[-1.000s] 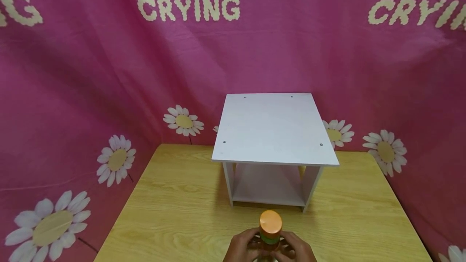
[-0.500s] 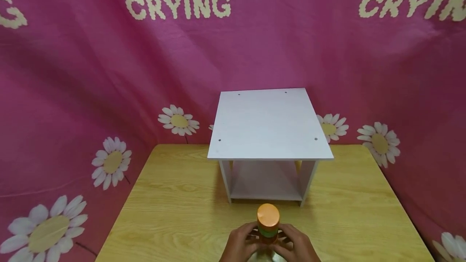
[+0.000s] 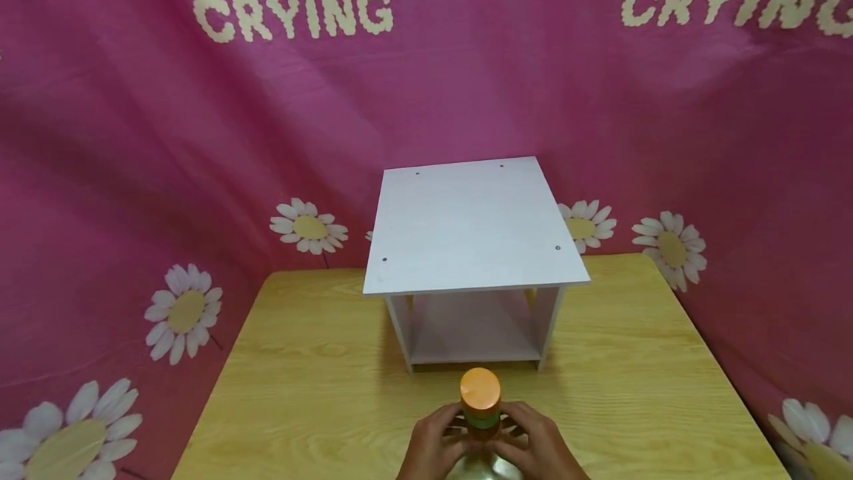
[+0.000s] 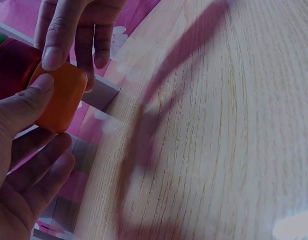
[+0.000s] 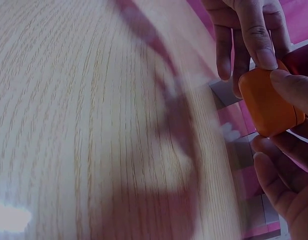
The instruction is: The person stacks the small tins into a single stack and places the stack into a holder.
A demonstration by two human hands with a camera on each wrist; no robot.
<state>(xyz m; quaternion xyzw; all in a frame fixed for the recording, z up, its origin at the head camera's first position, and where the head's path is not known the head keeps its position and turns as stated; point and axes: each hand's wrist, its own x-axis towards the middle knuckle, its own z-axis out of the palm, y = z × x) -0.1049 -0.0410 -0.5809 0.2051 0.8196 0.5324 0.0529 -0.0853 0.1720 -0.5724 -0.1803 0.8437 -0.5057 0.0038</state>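
A short stack of coloured rounded pieces [image 3: 480,391] stands upright between my hands, near the front of the table. The head view shows its orange top and a green band below; in the left wrist view a red piece [image 4: 16,67] sits over an orange bottom piece [image 4: 63,100]. My left hand [image 3: 432,444] holds it from the left, thumb on the orange bottom piece. From the right, my right hand [image 3: 537,444] holds it likewise. Both wrist views show the stack's bottom raised off the table. Its upper part falls outside the wrist views.
A white open-fronted shelf unit [image 3: 474,224] stands on the wooden table [image 3: 300,384], just beyond my hands. Its lower board [image 3: 473,324] shows under the top panel. A pink curtain [image 3: 460,80] with daisies hangs behind and along both sides.
The head view has swung slightly to the right, so the shelf unit and curtain sit further left. Both hands keep hold of the stack, which appears slightly further forward.
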